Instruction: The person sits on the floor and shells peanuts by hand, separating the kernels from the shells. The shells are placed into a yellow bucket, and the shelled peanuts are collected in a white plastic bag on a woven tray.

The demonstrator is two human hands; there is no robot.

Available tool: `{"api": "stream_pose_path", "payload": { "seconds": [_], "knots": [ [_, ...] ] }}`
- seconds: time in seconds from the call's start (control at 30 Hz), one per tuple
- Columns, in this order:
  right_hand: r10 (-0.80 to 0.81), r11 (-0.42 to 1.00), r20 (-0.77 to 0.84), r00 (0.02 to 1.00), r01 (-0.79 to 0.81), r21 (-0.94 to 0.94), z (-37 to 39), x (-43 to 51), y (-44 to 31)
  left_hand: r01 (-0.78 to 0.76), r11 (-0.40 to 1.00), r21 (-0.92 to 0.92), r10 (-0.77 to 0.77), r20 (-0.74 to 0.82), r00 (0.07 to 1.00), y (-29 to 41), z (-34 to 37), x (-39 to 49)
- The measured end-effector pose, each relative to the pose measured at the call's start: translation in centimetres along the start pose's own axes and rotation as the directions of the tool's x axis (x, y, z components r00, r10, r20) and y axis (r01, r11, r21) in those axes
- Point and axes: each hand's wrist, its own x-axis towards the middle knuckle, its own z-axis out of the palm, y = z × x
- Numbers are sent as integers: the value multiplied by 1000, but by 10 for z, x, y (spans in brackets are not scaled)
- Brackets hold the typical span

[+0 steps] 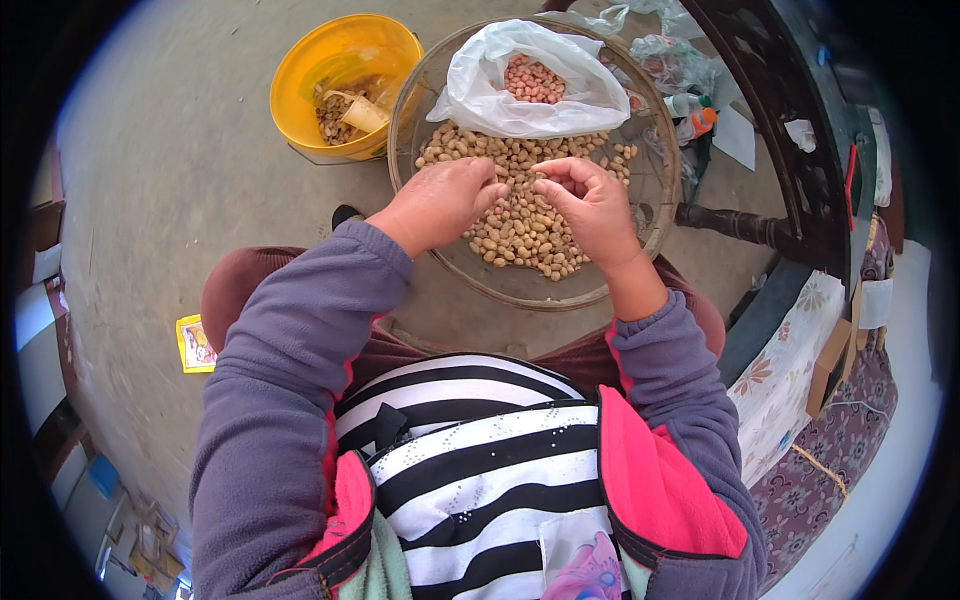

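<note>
Many unshelled peanuts [525,232] lie on a round mesh sieve [551,301] in front of me. My left hand [450,196] hovers over their left part, its fingers curled down; whether it holds something is hidden. Close on its right, my right hand [589,202] pinches a small thing, apparently a peanut or piece of shell, between thumb and forefinger. The hands do not touch. Beyond them, an open white plastic bag [465,86] sits on the sieve with shelled pink peanut kernels [534,79] inside.
A yellow bucket [289,97] with shells and a pale scoop-like piece [365,115] stands left of the sieve. At right are plastic bottles [696,126], clear plastic bags [667,60] and a dark wooden chair frame [750,225]. A yellow packet [196,345] lies on the floor.
</note>
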Motion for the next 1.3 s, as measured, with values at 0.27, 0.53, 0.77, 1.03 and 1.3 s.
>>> {"api": "stream_pose_path", "payload": {
  "seconds": [0.27, 0.53, 0.77, 1.03, 1.3],
  "knots": [
    [-319, 901, -40, 947, 290, -324, 8, -5, -12, 231, 335, -913, -154, 189, 970, 3, 13, 2],
    [-273, 962, -30, 961, 272, -38, 21, 3, -15, 297, -106, -949, -303, 316, 899, -20, 7, -2],
    [-63, 697, 188, 980, 179, -695, 5, 8, 35, -390, -103, -915, -841, -129, 526, -63, -72, 17],
    [116, 448, 177, 977, 108, -887, 35, 9, 111, 20, 11, -1000, -429, 14, 903, -26, -30, 4],
    [50, 852, 6, 999, -39, -522, 23, 11, 64, 244, 403, -882, -362, 91, 928, -13, -7, 2]
  ]
}}
